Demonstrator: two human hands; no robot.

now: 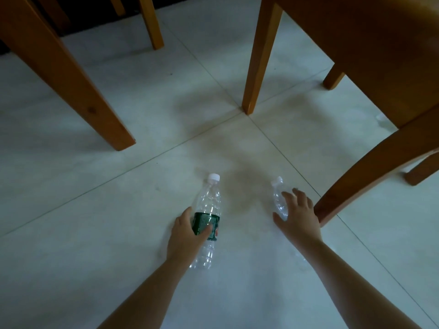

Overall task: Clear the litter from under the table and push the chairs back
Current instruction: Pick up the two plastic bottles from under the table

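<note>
A clear plastic bottle (209, 203) with a white cap and a green label lies on the pale tiled floor. My left hand (187, 236) grips it around the label, thumb on one side and fingers on the other. A second, crushed clear bottle (278, 198) without a label lies to the right. My right hand (298, 217) is over its lower part, fingers curling around it. A wooden chair (370, 51) stands at the right, its curved front leg (370, 172) just beside my right hand.
A thick wooden table leg (69, 79) slants down at the left. Another chair leg (259, 58) stands on the floor ahead at centre right. More legs (152, 22) stand at the back. A small whitish scrap (381, 117) lies under the chair seat.
</note>
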